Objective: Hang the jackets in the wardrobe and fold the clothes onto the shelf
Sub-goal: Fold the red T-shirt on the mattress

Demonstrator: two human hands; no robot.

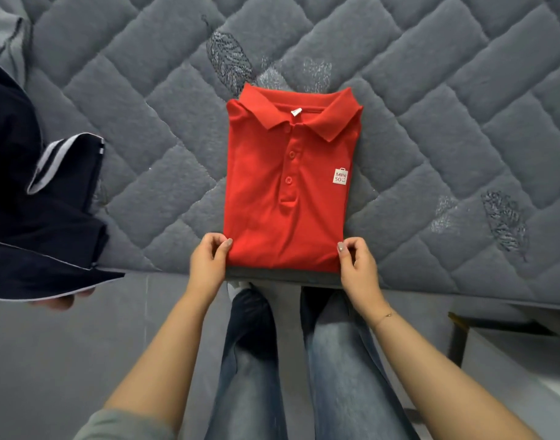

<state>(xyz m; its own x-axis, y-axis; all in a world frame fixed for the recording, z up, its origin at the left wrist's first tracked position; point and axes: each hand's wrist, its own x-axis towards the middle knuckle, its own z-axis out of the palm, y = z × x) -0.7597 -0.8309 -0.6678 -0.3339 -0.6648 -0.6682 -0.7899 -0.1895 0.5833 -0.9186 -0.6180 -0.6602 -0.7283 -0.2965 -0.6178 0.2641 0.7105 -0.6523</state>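
A red polo shirt (288,192) lies folded into a neat rectangle on the grey quilted mattress (431,138), collar away from me, a small white logo patch on its chest. Its lower edge sits at the mattress's front edge. My left hand (208,265) pinches the shirt's bottom left corner between thumb and fingers. At the bottom right corner my right hand (356,268) pinches the fabric the same way.
A dark navy garment with white trim (43,211) lies heaped on the mattress at the left and hangs over its edge. A pale grey cloth (5,33) shows at the top left. Below are my jeans-clad legs and grey floor (66,360); a frame leg (459,341) stands at right.
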